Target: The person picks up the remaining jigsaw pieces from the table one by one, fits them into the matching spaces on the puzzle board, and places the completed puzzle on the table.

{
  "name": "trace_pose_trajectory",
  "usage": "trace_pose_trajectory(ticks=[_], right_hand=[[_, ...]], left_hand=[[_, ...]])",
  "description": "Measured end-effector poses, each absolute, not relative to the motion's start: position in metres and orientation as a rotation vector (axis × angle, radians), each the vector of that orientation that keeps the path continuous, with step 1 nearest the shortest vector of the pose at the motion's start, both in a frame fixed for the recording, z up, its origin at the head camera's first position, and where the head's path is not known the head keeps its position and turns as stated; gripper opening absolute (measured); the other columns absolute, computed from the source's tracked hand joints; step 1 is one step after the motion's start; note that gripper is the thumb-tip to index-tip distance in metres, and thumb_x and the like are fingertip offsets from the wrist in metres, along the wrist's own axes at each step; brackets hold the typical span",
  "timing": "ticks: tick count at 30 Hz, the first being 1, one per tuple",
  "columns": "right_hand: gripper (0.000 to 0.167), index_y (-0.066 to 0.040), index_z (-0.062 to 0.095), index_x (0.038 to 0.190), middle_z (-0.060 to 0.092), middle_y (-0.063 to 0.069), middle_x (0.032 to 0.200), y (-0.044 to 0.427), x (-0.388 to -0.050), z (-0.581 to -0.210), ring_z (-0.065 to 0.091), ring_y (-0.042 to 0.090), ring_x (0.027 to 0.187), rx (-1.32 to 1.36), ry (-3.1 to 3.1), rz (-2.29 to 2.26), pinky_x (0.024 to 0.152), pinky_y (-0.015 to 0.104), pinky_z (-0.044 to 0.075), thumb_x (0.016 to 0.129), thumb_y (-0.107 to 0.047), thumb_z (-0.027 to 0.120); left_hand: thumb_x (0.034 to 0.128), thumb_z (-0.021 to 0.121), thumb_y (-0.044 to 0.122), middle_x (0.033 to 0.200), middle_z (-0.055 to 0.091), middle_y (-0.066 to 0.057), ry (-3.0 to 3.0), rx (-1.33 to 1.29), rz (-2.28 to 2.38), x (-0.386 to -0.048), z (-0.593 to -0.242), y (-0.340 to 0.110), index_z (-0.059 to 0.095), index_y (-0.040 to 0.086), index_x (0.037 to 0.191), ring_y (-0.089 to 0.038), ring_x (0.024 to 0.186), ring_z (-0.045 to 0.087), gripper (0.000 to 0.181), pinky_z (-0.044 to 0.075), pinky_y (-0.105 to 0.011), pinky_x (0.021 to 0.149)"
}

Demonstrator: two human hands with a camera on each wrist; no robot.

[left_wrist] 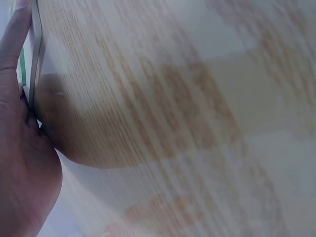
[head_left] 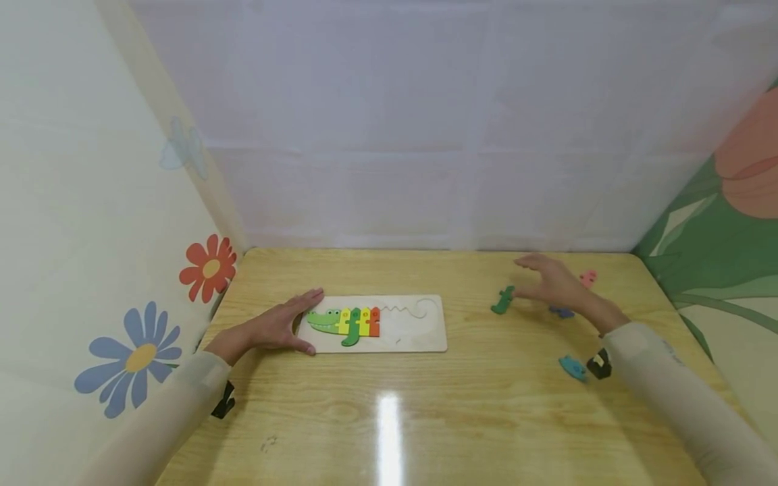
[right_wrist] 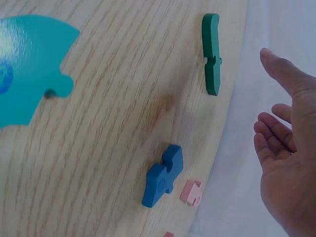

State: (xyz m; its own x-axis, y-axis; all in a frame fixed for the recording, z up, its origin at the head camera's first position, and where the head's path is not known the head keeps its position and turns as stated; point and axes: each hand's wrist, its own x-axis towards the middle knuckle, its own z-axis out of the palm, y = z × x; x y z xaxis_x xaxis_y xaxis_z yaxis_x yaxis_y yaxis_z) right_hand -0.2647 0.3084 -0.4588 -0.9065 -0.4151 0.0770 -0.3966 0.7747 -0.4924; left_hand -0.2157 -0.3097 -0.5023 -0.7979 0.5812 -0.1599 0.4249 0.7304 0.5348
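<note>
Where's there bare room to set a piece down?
Bare table: between the puzzle board and green piece, and along the board's near side. Crowded: the right side, with the right hand, blue piece, pink piece and turquoise piece.

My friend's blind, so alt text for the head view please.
A left hand touches the left end of a partly filled crocodile puzzle board on a wooden table. The right hand hovers near a green piece; other loose pieces lie nearby.

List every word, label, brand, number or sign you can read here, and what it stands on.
No text can be read for certain.
Right sleeve: small print, too blurred.
Turquoise piece, blue piece: round marks, too blurred.
Yellow pieces, orange piece: round marks, too small.
Table: faint grey mark, unclear.
</note>
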Motion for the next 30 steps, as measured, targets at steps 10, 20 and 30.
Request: trace_pose_trajectory(ticks=[10,20,30], right_hand=[[0.076,0.010,0.053,0.147,0.053,0.035,0.148,0.329,-0.270,-0.459,0.060,0.054,0.121,-0.677,2.919,-0.836,0.102,0.069,0.051,0.089,-0.025,0.088],[0.075,0.013,0.056,0.143,0.057,0.037,0.143,0.347,-0.273,-0.457,0.058,0.056,0.127,-0.725,2.940,-0.848,0.103,0.068,0.050,0.087,-0.023,0.089],[0.072,0.013,0.059,0.139,0.064,0.036,0.133,0.359,-0.281,-0.460,0.061,0.053,0.122,-0.678,2.955,-0.829,0.104,0.068,0.049,0.085,-0.022,0.090]], left_hand=[[0.0789,0.090,0.057,0.177,0.016,-0.016,2.614,0.798,0.707,-0.216,-0.503,-0.311,0.023,0.006,0.169,-0.045,0.161,0.017,0.123,0.019,-0.069,0.126],[0.0795,0.089,0.057,0.177,0.015,-0.015,2.607,0.792,0.708,-0.217,-0.504,-0.311,0.022,0.008,0.169,-0.044,0.161,0.016,0.123,0.017,-0.068,0.127],[0.0793,0.089,0.059,0.177,0.014,-0.015,2.615,0.793,0.696,-0.217,-0.505,-0.312,0.022,0.008,0.169,-0.043,0.161,0.016,0.123,0.017,-0.066,0.128]])
